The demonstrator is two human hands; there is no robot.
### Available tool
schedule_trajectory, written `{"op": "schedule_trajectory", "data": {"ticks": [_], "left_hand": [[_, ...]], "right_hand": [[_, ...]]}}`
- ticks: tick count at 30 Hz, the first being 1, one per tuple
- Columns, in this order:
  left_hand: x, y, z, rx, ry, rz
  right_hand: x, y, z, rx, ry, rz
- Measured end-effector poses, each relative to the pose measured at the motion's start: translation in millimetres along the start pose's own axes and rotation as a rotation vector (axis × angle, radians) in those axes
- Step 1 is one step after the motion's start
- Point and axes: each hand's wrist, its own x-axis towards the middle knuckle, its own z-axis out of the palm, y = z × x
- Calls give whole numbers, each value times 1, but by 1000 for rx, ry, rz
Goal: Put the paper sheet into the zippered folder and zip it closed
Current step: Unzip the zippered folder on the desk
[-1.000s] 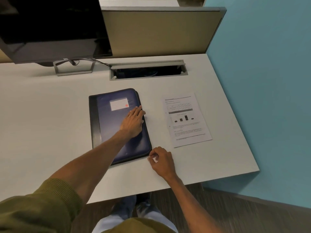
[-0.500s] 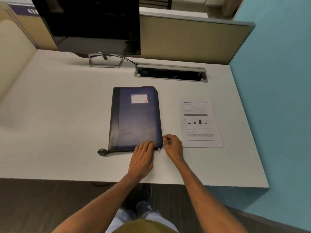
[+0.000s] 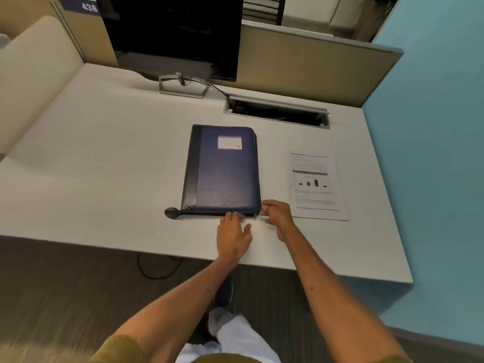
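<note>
Navy folder (image 3: 225, 174), black spine strip, white label; white paper sheet (image 3: 315, 186), black bars; white desk (image 3: 104, 153).

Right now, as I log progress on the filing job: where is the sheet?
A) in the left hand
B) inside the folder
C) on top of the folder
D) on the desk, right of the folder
D: the sheet lies flat on the desk, apart from the closed folder and to its right.
</note>
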Motion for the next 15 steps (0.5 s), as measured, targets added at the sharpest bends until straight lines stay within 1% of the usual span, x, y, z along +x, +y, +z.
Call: {"op": "schedule_trajectory", "data": {"ticks": [3,6,11,15], "left_hand": [[0,12,7,-8,18,-75],[0,21,16,3,40,-200],[-6,26,32,10,157,-433],[-3,35,39,0,213,-513]], "right_hand": [[0,-3,0,-23,7,13],[2,-3,2,-33,5,50],[3,-3,9,-63,-29,75],[6,-5,12,-92,-22,90]]}}
